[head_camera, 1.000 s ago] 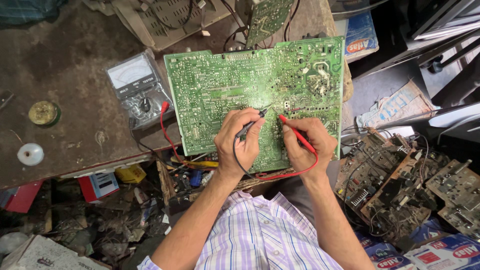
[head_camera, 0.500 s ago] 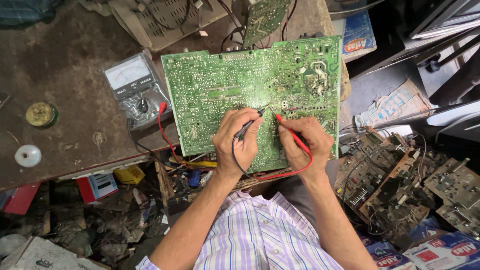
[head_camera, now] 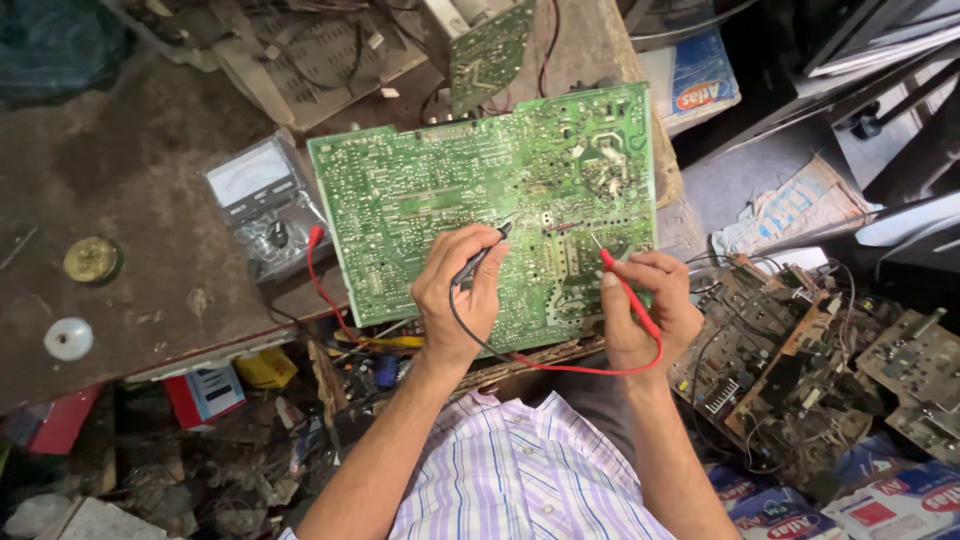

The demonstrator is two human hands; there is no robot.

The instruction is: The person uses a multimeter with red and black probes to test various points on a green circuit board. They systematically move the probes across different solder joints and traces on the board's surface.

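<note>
Large green circuit board (head_camera: 470,200) lay solder side up, flat, slightly skewed, near front edge of worn brown workbench (head_camera: 130,190), its lower right corner overhanging bench edge. Black probe (head_camera: 478,262), thin, slanted, tip on board near centre, black lead trailing down. Red probe (head_camera: 622,290), slanted, tip on board right of black one, red lead looping below board's front edge.

- Green circuit board (head_camera: 440,210) lies on the dusty surface (head_camera: 130,190).
- Left hand (head_camera: 462,295) pinches a black probe (head_camera: 478,262) against the board.
- Right hand (head_camera: 648,305) pinches a red probe (head_camera: 622,285), tip on the board's right part.
- Analog meter (head_camera: 262,205) sits just left of the board.
</note>
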